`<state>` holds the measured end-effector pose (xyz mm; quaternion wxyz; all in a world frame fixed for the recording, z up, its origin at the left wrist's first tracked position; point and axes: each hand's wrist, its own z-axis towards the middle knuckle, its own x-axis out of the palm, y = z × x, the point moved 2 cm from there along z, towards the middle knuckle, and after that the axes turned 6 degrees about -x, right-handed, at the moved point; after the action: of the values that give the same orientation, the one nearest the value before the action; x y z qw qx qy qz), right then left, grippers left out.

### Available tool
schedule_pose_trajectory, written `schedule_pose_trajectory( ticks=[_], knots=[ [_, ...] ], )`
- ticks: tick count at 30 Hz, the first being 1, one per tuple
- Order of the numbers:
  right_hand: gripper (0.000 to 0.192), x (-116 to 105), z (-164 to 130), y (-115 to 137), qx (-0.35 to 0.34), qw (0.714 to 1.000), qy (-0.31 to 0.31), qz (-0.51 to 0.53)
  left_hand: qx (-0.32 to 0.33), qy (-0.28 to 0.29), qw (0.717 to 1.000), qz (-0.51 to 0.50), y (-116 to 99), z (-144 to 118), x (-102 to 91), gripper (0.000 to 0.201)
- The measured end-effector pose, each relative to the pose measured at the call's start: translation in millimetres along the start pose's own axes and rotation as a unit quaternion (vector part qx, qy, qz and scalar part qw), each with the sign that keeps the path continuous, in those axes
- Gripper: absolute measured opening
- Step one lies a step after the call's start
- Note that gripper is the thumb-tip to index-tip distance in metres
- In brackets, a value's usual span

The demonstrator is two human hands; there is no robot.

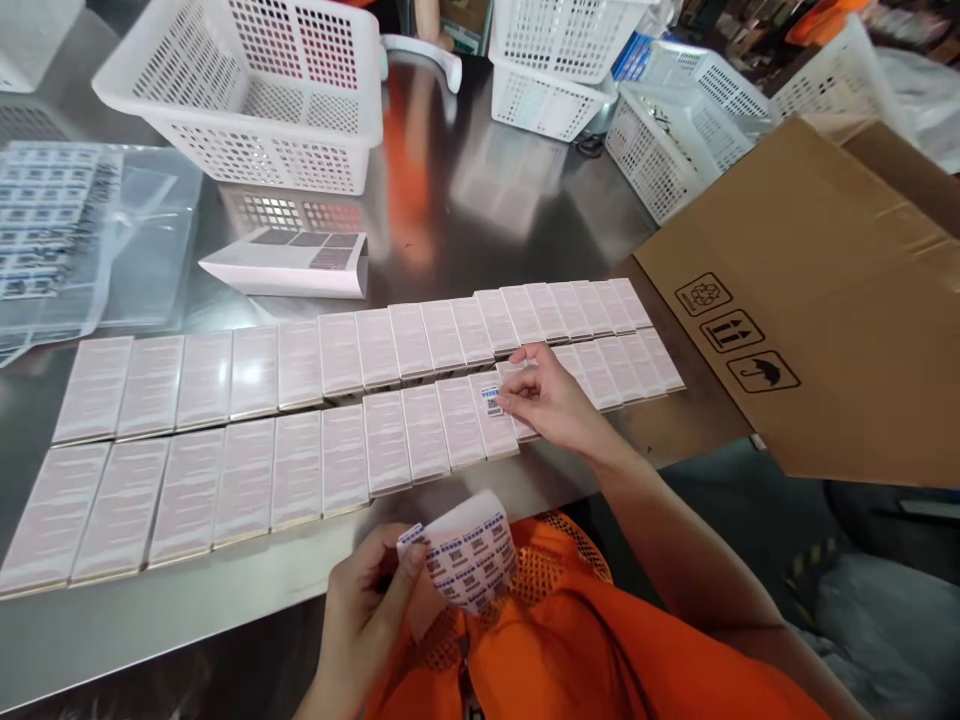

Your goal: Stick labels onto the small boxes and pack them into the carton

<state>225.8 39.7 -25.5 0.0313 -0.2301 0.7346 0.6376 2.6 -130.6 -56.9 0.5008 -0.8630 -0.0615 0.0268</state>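
Two long rows of flat pale pink boxes [300, 420] lie side by side on the steel table [225, 600]. My right hand [551, 400] presses a small blue-and-white sticker [491, 399] onto a box in the near row, towards the right end. Below the table edge, my left hand [367, 610] holds a curled sheet of stickers [469, 555], thumb on a partly peeled sticker at its top left corner. An orange garment lies under both hands.
A folded sticker sheet [289, 262] lies behind the rows. A large white basket [247, 90] stands at the back left, more white baskets [555, 70] at the back right. A cardboard box [825, 300] overhangs the table's right end. Plastic-wrapped label sheets [67, 230] lie far left.
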Motion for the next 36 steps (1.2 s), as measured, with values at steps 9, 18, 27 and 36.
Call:
schedule_pose_trajectory(
  ticks=[9, 18, 27, 36],
  knots=[
    [0.037, 4, -3, -2, -0.024, 0.998, -0.016, -0.063, -0.001, 0.017, 1.000, 0.017, 6, 4, -6.1, 0.023],
    [0.036, 10, -10, 0, -0.046, 0.992, -0.063, -0.103, -0.010, -0.006, 1.000, 0.012, -1, -1, 0.6, 0.025],
    [0.034, 17, -16, -4, -0.087, 0.984, -0.110, -0.112, 0.004, 0.015, 0.999, 0.052, 4, -4, 0.5, 0.024],
    [0.031, 13, -13, -8, -0.082, 0.991, -0.079, -0.071, 0.263, 0.052, 0.930, 0.252, -12, -2, 12.4, 0.012]
  ],
)
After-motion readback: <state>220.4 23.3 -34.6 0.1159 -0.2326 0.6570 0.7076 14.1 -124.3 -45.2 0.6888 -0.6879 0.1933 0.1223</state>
